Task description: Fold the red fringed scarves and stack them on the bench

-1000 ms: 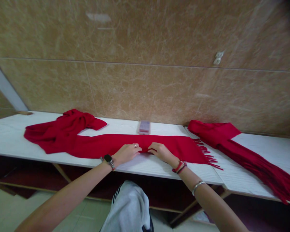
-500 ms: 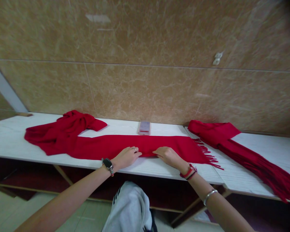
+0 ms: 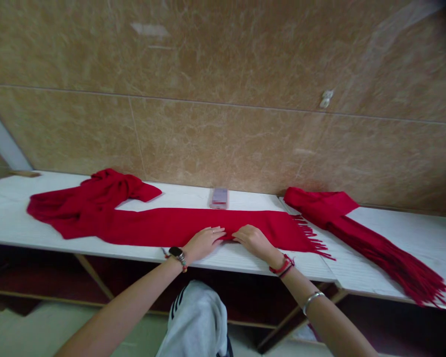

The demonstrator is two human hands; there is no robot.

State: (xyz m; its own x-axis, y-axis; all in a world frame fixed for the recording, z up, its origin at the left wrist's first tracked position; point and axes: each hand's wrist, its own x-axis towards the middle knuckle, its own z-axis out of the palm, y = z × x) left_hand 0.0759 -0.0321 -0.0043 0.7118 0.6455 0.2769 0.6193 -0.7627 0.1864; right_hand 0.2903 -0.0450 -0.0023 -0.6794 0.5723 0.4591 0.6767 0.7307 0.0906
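Observation:
A long red scarf [image 3: 193,218] lies spread along the white surface, fringe at its right end and bunched folds at its left. My left hand [image 3: 204,243] rests on the scarf's near edge, fingers stretched out and pressed flat. Close beside it, my right hand [image 3: 255,242] has its fingers bent together at that same edge, seemingly pinching the cloth; the fingertips are partly hidden. A second red scarf [image 3: 330,210], folded over, lies to the right with its fringe towards the near edge.
A phone-like flat object [image 3: 219,198] lies behind the scarf near the tiled wall [image 3: 215,139]. The white shelf top [image 3: 7,218] has open compartments [image 3: 141,287] below. My knee [image 3: 198,312] is just in front. A small white fitting [image 3: 326,98] is on the wall.
My left hand has slid right along the scarf's edge towards my right hand, and its fingers have straightened. My right hand stays at the edge. The view has shifted slightly.

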